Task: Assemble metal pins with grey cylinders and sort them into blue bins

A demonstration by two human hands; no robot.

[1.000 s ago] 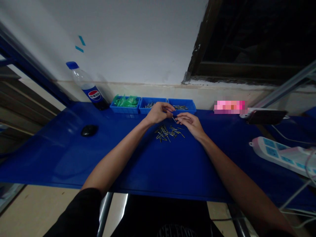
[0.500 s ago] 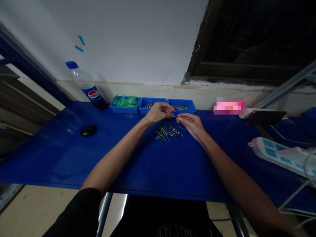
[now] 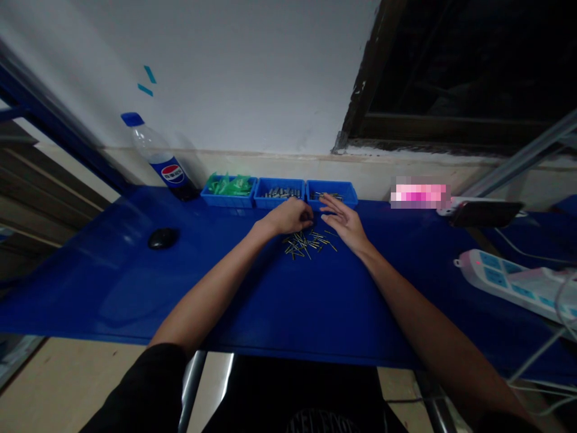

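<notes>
A loose heap of small metal pins lies on the blue table. My left hand rests at the heap's far edge, fingers curled down onto the pins; what it grips is hidden. My right hand hovers just right of the heap with fingers stretched out and apart, holding nothing. Behind the hands stand three blue bins: the left bin holds green plastic parts, the middle bin and the right bin hold metal pins.
A cola bottle stands at the back left by the wall. A black mouse lies left of my arm. A phone and a power strip with cables sit at the right.
Both hands were pinching one pin together above the heap. Now the left hand has dropped onto the heap and the right hand has let go and spread its fingers.
</notes>
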